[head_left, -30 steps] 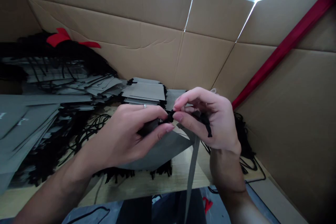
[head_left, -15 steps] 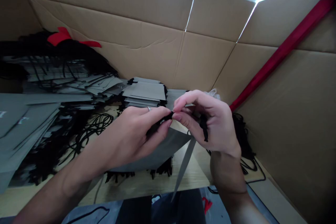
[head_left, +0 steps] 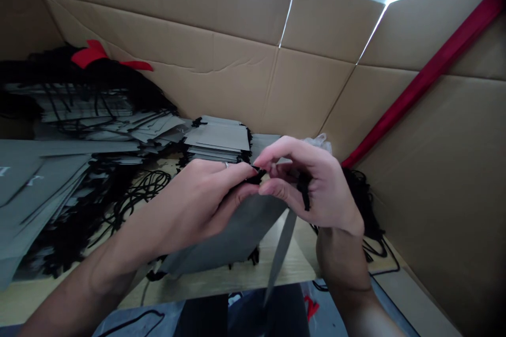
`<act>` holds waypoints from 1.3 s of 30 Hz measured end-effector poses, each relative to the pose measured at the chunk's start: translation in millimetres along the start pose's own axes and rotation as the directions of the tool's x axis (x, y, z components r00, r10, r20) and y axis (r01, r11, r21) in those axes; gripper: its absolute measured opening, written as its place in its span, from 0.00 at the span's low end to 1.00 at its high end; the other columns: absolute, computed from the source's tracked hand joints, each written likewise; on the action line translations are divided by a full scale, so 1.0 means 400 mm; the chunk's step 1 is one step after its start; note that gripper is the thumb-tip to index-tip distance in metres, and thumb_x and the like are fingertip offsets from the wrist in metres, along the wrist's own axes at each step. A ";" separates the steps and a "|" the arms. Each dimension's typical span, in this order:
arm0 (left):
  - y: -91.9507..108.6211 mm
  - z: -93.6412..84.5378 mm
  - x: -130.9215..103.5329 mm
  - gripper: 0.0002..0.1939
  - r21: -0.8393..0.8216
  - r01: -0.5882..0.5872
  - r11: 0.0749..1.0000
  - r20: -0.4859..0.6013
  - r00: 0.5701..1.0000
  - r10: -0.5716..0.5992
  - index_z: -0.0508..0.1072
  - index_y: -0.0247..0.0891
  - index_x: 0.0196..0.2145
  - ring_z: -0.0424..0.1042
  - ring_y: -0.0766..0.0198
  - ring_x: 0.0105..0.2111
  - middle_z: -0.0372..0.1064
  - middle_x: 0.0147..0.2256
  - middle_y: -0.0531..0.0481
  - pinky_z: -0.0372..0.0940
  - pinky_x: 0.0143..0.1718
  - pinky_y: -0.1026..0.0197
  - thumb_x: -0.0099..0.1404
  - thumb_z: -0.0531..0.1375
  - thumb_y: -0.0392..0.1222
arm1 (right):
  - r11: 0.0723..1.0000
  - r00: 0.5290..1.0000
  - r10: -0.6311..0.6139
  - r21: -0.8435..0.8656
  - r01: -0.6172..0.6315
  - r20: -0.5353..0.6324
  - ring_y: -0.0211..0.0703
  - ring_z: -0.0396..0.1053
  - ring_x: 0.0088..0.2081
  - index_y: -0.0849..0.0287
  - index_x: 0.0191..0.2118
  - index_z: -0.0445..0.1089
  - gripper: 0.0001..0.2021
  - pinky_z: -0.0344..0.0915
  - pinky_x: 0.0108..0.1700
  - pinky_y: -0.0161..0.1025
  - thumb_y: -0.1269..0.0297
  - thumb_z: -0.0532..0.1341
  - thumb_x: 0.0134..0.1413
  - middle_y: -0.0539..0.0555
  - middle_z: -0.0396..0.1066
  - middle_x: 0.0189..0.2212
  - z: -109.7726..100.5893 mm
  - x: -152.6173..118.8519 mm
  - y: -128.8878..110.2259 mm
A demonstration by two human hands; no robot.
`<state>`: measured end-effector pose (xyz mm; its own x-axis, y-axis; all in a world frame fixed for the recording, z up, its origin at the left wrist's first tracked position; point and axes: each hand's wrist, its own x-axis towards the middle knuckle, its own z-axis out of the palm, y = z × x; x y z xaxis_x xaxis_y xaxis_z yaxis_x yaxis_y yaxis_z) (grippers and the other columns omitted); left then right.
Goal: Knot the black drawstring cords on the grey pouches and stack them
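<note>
Head view: your two hands meet over the top edge of a grey paper bag, fingertips pinched on a black cord.

Your left hand (head_left: pixel 197 200) has thumb and forefinger closed narrow on the black cord (head_left: pixel 256 174) right at the bag's edge, and your right hand (head_left: pixel 312 184) pinches the same cord from the other side, so the fingertips nearly touch; more of the cord hangs through your right fingers toward the palm. The cord's short visible run lies roughly left to right between the two pinches, and neither hand is clearly nearer. The grey paper bag (head_left: pixel 237 231) hangs below your left hand, slanting down toward you over the wooden table (head_left: pixel 221 279). Beyond your fingers sits a stack of grey bags (head_left: pixel 219 139), with loose black cords (head_left: pixel 138 195) to the left and cardboard walls (head_left: pixel 221 73) behind.
</note>
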<state>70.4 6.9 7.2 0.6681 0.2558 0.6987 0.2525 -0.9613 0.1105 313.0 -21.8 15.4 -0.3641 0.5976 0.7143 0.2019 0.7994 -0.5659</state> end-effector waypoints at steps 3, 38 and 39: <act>-0.006 0.005 -0.004 0.08 0.006 0.008 1.000 -0.024 1.000 -0.008 0.77 0.38 0.49 0.76 0.65 0.30 0.81 0.35 0.53 0.64 0.33 0.61 0.87 0.58 0.38 | 1.000 1.000 0.006 -0.005 -0.007 -0.022 0.34 0.67 0.28 0.56 0.44 0.81 0.12 0.66 0.28 0.34 0.58 0.80 0.66 0.48 0.77 0.34 0.005 0.002 0.004; -0.011 -0.026 0.025 0.13 -0.297 0.136 0.945 0.082 0.990 -0.116 0.80 0.37 0.38 0.63 0.70 0.26 0.70 0.27 0.57 0.60 0.29 0.66 0.83 0.59 0.35 | 0.995 0.998 -0.047 0.082 0.050 -0.036 0.34 0.75 0.30 0.58 0.46 0.85 0.12 0.69 0.30 0.31 0.69 0.83 0.60 0.49 0.83 0.35 -0.004 0.004 0.029; -0.010 -0.025 0.024 0.13 -0.275 0.122 0.954 0.058 0.992 -0.110 0.80 0.37 0.38 0.64 0.70 0.26 0.71 0.28 0.57 0.61 0.30 0.66 0.83 0.60 0.35 | 0.995 0.999 -0.034 0.092 0.036 -0.025 0.34 0.76 0.30 0.58 0.47 0.85 0.11 0.69 0.31 0.31 0.68 0.82 0.62 0.50 0.83 0.35 -0.008 0.005 0.023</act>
<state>69.1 12.2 20.5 0.6755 0.3656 0.6404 0.1294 -0.9137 0.3852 317.2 -13.0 12.8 -0.3477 0.5714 0.7434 0.1041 0.8115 -0.5750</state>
